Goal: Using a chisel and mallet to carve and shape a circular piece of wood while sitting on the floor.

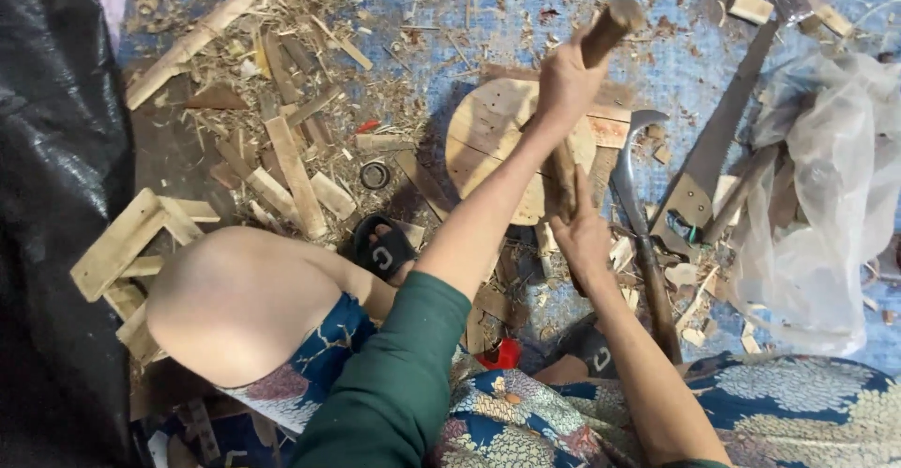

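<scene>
My left hand (563, 83), on the arm in the green sleeve, is raised and shut around a thick brown wooden club (610, 22). Below it my right hand (582, 235) grips a narrow piece of wood (564, 175) that stands upright on a round wooden chopping block (488, 135). The club's head is above the top of that piece, apart from it. My bare left knee (235, 299) is at the lower left, and my foot in a black sandal (383, 250) rests next to the block.
A curved blade with a wooden handle (640, 214) lies right of the block, with a long flat metal blade (723, 130) beyond it. A clear plastic bag (826, 196) sits far right, black sheeting (56, 196) far left. Wood offcuts (296, 172) and shavings litter the blue mat.
</scene>
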